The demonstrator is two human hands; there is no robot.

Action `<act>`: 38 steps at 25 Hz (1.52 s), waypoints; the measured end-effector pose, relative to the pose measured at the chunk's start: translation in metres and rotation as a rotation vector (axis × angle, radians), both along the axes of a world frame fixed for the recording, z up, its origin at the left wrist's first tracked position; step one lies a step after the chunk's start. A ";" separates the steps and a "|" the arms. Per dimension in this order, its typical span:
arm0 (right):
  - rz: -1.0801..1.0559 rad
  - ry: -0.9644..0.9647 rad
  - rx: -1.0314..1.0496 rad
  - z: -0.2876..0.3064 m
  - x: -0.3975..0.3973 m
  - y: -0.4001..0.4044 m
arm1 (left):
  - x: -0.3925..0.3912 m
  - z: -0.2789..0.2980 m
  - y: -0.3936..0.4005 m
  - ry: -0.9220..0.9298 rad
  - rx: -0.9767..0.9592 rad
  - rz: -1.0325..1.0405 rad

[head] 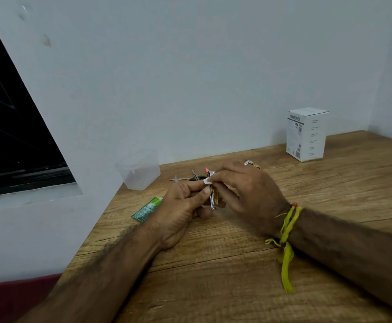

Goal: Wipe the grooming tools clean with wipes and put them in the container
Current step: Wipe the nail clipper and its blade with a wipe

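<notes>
Head view:

- The left hand (185,201) pinches a small metal nail clipper (213,194) between thumb and fingers and holds it upright just above the wooden table (237,276).
- The right hand (244,194) pinches a small white wipe (207,181) against the upper end of the clipper; its fingers are curled around the wipe and the tool.
- Judged step: the clipper is being wiped; it is not yet in the container.
- The clear plastic container (140,170) stands at the far left corner of the table, near the wall and apart from both hands. Whether anything lies in it cannot be told.
- Other metal tools (185,177) lie on the table just behind the hands, between them and the wall; their kinds are too small to tell.
- A green wipe sachet (147,209) lies on the table just left of the left hand.
- A white box (307,134) stands well to the right, near the wall.
- Risk: the clipper is narrow and smooth. A damp wipe could make it slip from the pinch and drop on the table.
- Risk: the wipe is very small. A fingertip may slide onto the cutting edge.
- Risk: the container looks light and sits close to the table edge. A careless reach with the clipper could tip it or push it off.
- Risk: a forearm sweep could scatter the tools that lie behind.
</notes>
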State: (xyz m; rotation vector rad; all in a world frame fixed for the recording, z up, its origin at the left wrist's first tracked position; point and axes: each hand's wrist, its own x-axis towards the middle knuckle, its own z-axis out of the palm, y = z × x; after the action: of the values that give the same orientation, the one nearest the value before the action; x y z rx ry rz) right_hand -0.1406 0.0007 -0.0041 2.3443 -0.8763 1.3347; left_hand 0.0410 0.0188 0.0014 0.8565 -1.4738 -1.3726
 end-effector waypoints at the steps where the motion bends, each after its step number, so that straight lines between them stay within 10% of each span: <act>1: 0.019 -0.020 0.027 0.000 -0.001 0.000 | 0.000 0.001 0.001 0.001 -0.007 -0.005; 20: 0.024 -0.311 0.151 0.005 -0.007 -0.002 | 0.001 0.004 0.001 0.126 0.095 0.018; 25: 0.135 -0.651 0.485 0.002 0.002 0.002 | -0.001 0.004 0.002 0.162 0.056 0.145; 38: 0.311 -0.826 0.869 0.001 0.013 0.009 | -0.003 -0.001 -0.003 0.117 -0.026 0.285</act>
State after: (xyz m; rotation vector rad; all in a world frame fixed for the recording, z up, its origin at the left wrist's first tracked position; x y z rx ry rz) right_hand -0.1276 0.0102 -0.0026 2.5449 -1.6268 2.5510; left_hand 0.0375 0.0160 0.0008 0.9151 -1.2258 -1.1685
